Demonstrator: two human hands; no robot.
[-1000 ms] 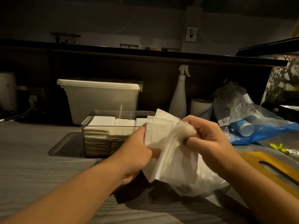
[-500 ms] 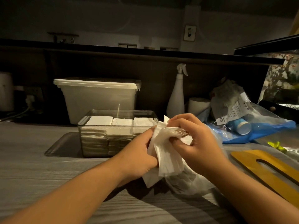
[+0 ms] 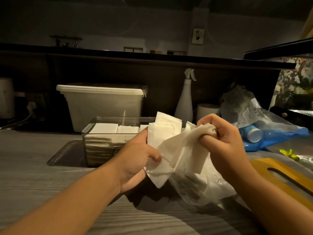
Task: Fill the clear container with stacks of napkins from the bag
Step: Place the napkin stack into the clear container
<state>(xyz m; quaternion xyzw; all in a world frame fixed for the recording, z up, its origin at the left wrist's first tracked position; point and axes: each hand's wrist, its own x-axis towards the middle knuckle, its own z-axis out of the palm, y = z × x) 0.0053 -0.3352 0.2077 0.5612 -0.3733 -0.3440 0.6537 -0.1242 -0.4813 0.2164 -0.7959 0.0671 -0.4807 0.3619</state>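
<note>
Scanning from the left, I see a lidded white tub [image 3: 103, 106] against the dark back panel. Just in front of it the clear container [image 3: 86, 131] stands on a dark tray [image 3: 64, 156], with stacks [image 3: 105, 128] of white paper filling it nearly to the rim. The left hand [image 3: 135, 160] is just beside the container's right end, thumb and fingers pinching a loose sheaf of napkins [image 3: 166, 139] held upright above the grey counter [image 3: 33, 184]. Under the sheaf sags the bag [image 3: 199, 189], clear plastic with more paper inside. The right hand [image 3: 223, 141] has its fingers curled tight round the bag's bunched top. Behind it stands a white spray bottle [image 3: 184, 106], and a yellow board [image 3: 277, 164] lies at the far right.
</note>
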